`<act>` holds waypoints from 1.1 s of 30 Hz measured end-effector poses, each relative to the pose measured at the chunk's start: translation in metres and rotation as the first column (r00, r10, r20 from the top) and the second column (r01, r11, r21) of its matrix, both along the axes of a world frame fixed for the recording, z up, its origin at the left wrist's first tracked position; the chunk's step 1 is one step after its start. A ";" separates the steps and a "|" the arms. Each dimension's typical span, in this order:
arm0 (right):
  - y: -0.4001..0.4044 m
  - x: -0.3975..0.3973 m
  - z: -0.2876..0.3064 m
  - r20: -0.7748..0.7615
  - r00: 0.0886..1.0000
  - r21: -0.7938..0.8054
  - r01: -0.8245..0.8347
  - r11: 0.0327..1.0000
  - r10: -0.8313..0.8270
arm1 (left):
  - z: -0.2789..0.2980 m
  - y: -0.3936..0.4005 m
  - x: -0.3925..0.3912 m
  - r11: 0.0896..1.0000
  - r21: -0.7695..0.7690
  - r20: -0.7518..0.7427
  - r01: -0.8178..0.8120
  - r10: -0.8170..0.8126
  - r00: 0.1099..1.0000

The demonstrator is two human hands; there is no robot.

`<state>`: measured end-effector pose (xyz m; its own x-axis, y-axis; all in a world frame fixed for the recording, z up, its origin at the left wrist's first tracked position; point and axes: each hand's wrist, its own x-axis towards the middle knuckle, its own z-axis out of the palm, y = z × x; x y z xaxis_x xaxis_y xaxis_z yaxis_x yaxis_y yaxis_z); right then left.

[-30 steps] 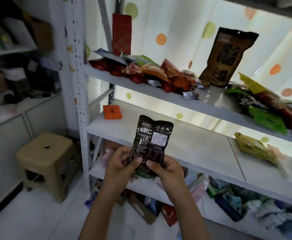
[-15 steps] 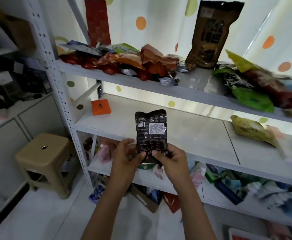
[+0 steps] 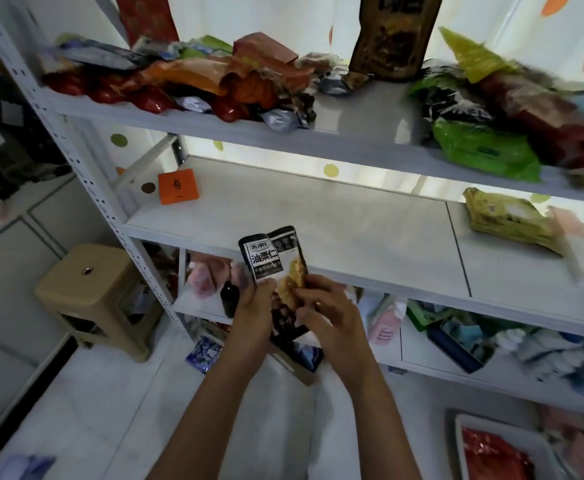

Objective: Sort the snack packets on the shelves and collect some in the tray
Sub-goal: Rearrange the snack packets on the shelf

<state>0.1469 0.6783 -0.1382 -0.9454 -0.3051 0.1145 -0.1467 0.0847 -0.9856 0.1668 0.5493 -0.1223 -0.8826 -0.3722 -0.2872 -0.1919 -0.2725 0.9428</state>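
While both hands work at chest level in front of the white metal shelving unit (image 3: 96, 188), the head view shows 1 small black foil snack packet with a white label (image 3: 275, 261) pinched between them. Left hand (image 3: 254, 313) is closed around the packet's left edge, thumb on the label; right hand (image 3: 328, 317) is closed on its lower right side, fingers curled over the front. Packet is upright, tilted slightly, held just in front of the middle shelf board (image 3: 352, 230), not resting on it.

Top shelf: a mixed heap of red and orange wrappers (image 3: 214, 81) and a green packet (image 3: 481, 154), unsorted by my reading. Middle shelf mostly bare: small orange box (image 3: 178, 186), yellow-green packet (image 3: 512, 221). White plastic tray (image 3: 458, 445), bottom right, holds at least 1 red foil packet (image 3: 491, 455).

Judgement: sorting is early; collection has begun, most remains.
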 end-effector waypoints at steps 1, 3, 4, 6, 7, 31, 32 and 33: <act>0.004 -0.002 0.001 0.017 0.999 -0.039 0.047 0.998 -0.047 | 0.000 0.002 0.000 1.000 -0.008 0.018 0.013 -0.013 1.000; 0.013 -0.004 0.002 0.087 0.990 -0.097 0.120 0.988 -0.112 | -0.001 0.010 0.000 0.999 0.021 0.044 0.024 -0.025 0.999; 0.017 -0.005 0.003 0.144 0.985 -0.150 0.116 0.982 -0.094 | 0.000 0.013 0.001 0.999 0.024 0.037 0.038 -0.039 0.999; 0.026 -0.007 0.003 0.225 0.974 -0.232 0.084 0.969 -0.031 | 0.000 0.019 0.005 0.994 -0.041 -0.003 0.105 -0.105 0.994; 0.031 -0.007 0.003 0.241 0.970 -0.234 0.083 0.969 -0.025 | 0.000 0.021 0.007 0.984 -0.108 -0.012 0.140 -0.142 0.990; 0.030 0.020 0.055 0.159 0.930 -0.328 0.365 0.871 -0.330 | 0.036 0.026 -0.002 0.958 -0.159 -0.267 0.237 -0.273 0.924; 0.029 0.020 0.056 0.159 0.928 -0.323 0.373 0.870 -0.338 | 0.037 0.024 -0.002 0.959 -0.151 -0.264 0.241 -0.274 0.925; 0.027 0.020 0.057 0.163 0.924 -0.320 0.382 0.867 -0.347 | 0.037 0.022 -0.003 0.958 -0.148 -0.255 0.246 -0.277 0.926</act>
<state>0.1670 0.7054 -0.0817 -0.9932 0.1047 0.0506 -0.0735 -0.2278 -0.9709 0.1642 0.5714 -0.0855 -0.9911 -0.1332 0.0061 0.0246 -0.1374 0.9902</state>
